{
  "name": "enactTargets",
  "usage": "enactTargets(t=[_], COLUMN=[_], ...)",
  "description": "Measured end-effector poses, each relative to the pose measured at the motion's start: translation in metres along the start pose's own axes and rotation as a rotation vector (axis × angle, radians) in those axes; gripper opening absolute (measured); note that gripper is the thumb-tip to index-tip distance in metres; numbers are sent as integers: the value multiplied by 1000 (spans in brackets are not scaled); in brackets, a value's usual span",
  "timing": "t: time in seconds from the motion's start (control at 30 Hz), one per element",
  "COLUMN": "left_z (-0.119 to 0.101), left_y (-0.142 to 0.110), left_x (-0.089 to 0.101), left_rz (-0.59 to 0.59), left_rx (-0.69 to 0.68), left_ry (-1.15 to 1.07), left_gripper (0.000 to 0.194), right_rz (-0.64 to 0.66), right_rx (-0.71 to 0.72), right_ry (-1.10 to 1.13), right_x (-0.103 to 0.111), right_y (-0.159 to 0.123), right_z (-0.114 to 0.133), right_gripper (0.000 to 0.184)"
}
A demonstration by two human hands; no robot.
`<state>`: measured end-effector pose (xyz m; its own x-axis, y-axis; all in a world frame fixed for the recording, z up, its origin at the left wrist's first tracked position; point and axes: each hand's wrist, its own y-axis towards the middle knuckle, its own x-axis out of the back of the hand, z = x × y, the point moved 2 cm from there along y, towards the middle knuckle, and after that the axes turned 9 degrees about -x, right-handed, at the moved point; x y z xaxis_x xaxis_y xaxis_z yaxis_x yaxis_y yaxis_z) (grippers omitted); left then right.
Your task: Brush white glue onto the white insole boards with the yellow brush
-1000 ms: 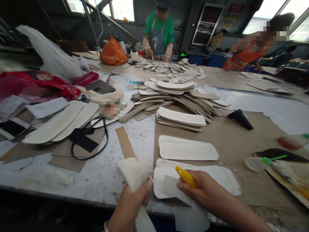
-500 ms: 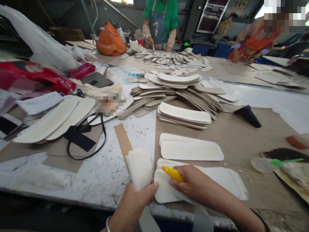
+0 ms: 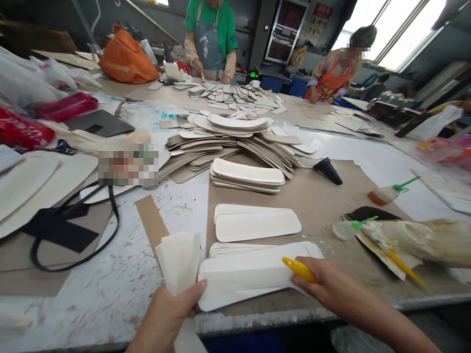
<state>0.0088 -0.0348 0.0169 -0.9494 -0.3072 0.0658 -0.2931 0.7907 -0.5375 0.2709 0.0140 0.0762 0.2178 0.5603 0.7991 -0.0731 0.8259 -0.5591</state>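
Observation:
My left hand [image 3: 171, 301] is closed round a fanned bundle of white strips [image 3: 179, 260], whose ends hang below the table edge. Its thumb touches the left end of the nearest stack of long white panels [image 3: 253, 262]. In my right hand [image 3: 324, 279] is a yellow-handled tool [image 3: 299, 268]; its working end is hidden under the hand. That hand rests low over the right part of the top panel. A pale strip seems to lie lengthwise on this panel between my hands. Behind are two overlapping white panels [image 3: 257, 224] and a thicker stack [image 3: 247, 176].
A large heap of grey-backed panels [image 3: 228, 142] stands further back. A black cone [image 3: 328, 170], squeeze bottles [image 3: 384, 195] and a glue-smeared yellow stick [image 3: 406, 269] lie right. A black strap [image 3: 115, 215] and a brown strip [image 3: 150, 213] lie left. Two people work across the table.
The view has swung right, so the table things sit further left. My right hand has moved right along the top panel, away from my left hand, which still holds the strips.

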Motion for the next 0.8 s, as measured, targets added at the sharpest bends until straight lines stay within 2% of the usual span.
enactTargets(t=[0.07, 0.17, 0.33, 0.67, 0.8], left_z=[2, 3, 4, 5, 3], left_y=[1, 3, 4, 7, 7], left_x=[2, 2, 1, 1, 0], left_rz=[10, 11, 35, 55, 86], left_rx=[16, 14, 21, 69, 37], left_ry=[30, 59, 109, 184, 227], left_gripper=[33, 35, 33, 38, 41], right_rz=[-60, -143, -177, -94, -128], right_rx=[-56, -123, -266, -249, -262], right_ry=[79, 81, -120, -154, -180], right_x=[4, 1, -7, -4, -4], right_y=[-3, -2, 5, 14, 15], right_z=[-23, -37, -27, -29, -32], right_gripper=[28, 27, 25, 28, 26])
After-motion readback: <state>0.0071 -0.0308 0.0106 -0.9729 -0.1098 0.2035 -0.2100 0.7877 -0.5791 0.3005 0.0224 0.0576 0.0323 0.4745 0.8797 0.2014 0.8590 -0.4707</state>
